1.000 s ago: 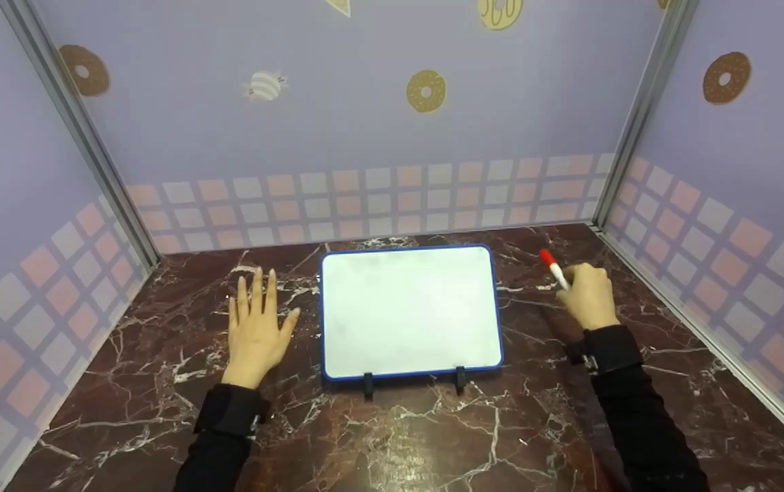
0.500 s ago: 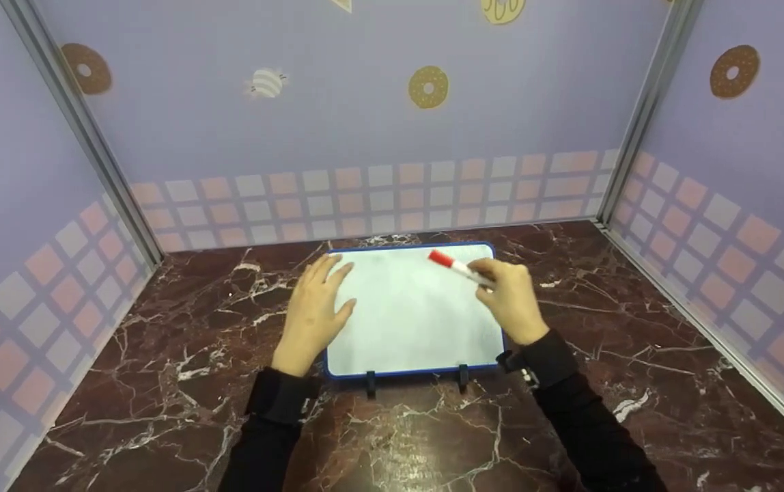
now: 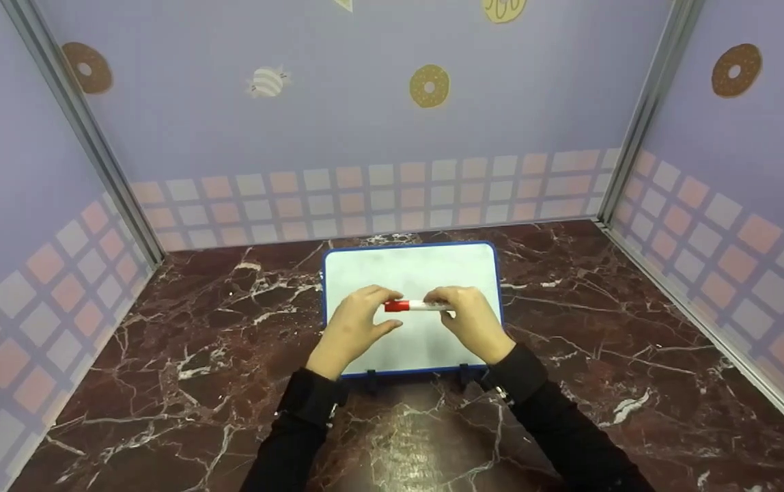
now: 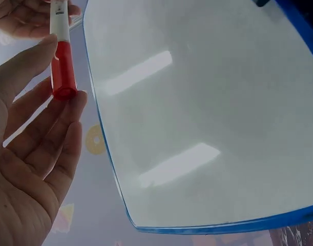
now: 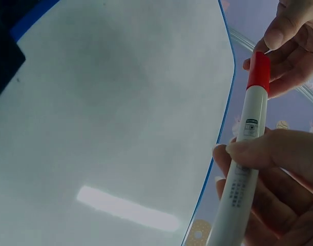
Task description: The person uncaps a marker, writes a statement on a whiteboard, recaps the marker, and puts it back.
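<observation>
A white marker [image 3: 423, 305] with a red cap [image 3: 397, 306] is held level in front of the whiteboard [image 3: 402, 273]. My right hand [image 3: 470, 318] pinches its white barrel between thumb and fingers, as the right wrist view also shows. Around the capped end, my left hand [image 3: 354, 328] has its thumb and fingers parted. In the head view a small gap shows between the left thumb and the cap; fingertips lie close behind the cap [image 4: 63, 72] in the left wrist view. Blue edging frames the board, whose white face bears no clear marks.
The board stands on black feet [image 3: 463, 374] on a dark red marbled table [image 3: 228, 383]. Lilac walls [image 3: 337, 123] with printed donuts and checks enclose the table at the back and both sides. Metal posts [image 3: 645, 116] run up the corners.
My right hand has carried the marker leftward to the front of the board and turned it level. The left hand has lifted from the table at left and come right, to the cap.
</observation>
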Available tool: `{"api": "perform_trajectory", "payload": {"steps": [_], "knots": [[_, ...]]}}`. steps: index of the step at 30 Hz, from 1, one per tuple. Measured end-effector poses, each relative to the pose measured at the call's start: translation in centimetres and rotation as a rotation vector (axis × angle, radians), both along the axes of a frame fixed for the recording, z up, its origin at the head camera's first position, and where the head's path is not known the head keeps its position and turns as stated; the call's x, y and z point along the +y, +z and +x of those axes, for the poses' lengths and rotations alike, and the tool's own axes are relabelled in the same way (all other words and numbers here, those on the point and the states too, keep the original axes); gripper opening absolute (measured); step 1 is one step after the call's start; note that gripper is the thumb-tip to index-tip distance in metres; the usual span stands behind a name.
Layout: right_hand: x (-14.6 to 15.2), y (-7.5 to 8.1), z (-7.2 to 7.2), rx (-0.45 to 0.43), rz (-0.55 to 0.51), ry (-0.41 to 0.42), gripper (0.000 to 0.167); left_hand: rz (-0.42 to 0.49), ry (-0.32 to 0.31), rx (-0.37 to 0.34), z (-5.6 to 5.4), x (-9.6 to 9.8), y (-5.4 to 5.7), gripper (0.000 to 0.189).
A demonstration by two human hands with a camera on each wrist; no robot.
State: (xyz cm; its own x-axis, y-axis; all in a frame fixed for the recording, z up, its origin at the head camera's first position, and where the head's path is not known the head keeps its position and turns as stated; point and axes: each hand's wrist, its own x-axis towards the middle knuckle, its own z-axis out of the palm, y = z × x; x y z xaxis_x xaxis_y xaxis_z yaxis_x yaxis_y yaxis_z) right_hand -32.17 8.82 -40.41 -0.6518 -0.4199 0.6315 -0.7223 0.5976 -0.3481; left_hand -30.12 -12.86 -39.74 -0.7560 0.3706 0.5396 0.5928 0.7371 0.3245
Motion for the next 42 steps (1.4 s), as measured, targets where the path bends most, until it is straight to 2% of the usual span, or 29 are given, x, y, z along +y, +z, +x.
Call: {"api": "perform_trajectory", "payload": {"steps": [10, 15, 18, 22, 26, 28, 31, 37, 40, 42], "knots": [[0.2, -0.2, -0.1, -0.023, 0.057, 0.026, 0.033, -0.140, 0.091, 0.233, -0.3, 1.1, -1.4, 0.021], [0.5, -0.3, -0.4, -0.010, 0.067, 0.030, 0.032, -0.142, 0.114, 0.281, -0.4, 1.1, -1.5, 0.016], [0.9, -0.2, -0.8, 0.014, 0.016, 0.023, 0.031, -0.110, 0.120, 0.282, -0.4, 1.0, -1.4, 0.015], [1.6, -0.1, -1.3, 0.039, -0.126, 0.034, 0.040, -0.074, 0.134, 0.300, -0.4, 0.9, -1.2, 0.017], [2.0, -0.2, -1.9, -0.003, -0.299, 0.054, 0.047, -0.044, 0.155, 0.349, -0.4, 0.8, -1.1, 0.018], [2.0, -0.4, -2.2, -0.078, -0.400, 0.071, 0.047, -0.033, 0.165, 0.377, -0.3, 0.8, -1.2, 0.019], [1.8, -1.0, -2.7, -0.255, -0.583, 0.120, 0.048, -0.027, 0.184, 0.410, -0.4, 0.9, -1.3, 0.019], [0.9, -2.1, -3.1, -0.752, -1.044, 0.270, 0.050, -0.033, 0.199, 0.433, -0.6, 1.2, -1.6, 0.019], [0.5, -2.5, -3.2, -0.923, -1.215, 0.309, 0.036, -0.035, 0.193, 0.438, -0.7, 1.3, -1.8, 0.018], [0.4, -2.7, -3.2, -0.970, -1.266, 0.310, 0.025, -0.037, 0.186, 0.441, -0.8, 1.4, -1.9, 0.018]]}}
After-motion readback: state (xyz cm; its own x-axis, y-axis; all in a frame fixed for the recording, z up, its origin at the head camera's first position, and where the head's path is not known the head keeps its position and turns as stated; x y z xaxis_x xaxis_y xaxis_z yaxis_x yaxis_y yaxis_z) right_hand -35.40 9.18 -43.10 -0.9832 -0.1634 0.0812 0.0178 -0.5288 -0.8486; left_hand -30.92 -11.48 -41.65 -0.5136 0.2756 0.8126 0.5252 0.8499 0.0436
